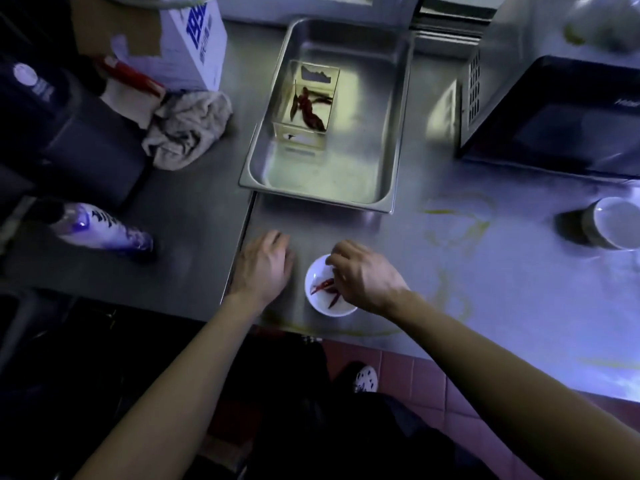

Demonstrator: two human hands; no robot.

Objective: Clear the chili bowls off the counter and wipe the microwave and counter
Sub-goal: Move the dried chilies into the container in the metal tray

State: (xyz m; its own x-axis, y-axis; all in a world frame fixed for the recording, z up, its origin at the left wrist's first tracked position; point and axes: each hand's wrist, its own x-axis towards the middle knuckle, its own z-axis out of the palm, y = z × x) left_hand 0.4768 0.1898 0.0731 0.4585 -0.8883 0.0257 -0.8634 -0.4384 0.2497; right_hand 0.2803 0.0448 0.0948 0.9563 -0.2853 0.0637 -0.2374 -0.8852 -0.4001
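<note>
A small white bowl (320, 303) with several dried red chilies (323, 285) sits near the front edge of the steel counter (415, 271). My right hand (363, 275) hovers over the bowl, fingers curled down into it at the chilies. My left hand (265, 263) rests flat on the counter just left of the bowl, holding nothing. A clear square container (308, 105) holding more red chilies stands inside a steel pan (381, 133) at the back. A second white bowl (613, 223) lies at the far right. The black microwave (554, 116) stands at the back right.
A crumpled grey cloth (188, 129) lies left of the steel pan. A white spray bottle (100, 226) lies on its side at the left, beside a dark appliance (69, 133) and a white carton (197, 39). Yellowish ring stains (457, 220) mark the counter.
</note>
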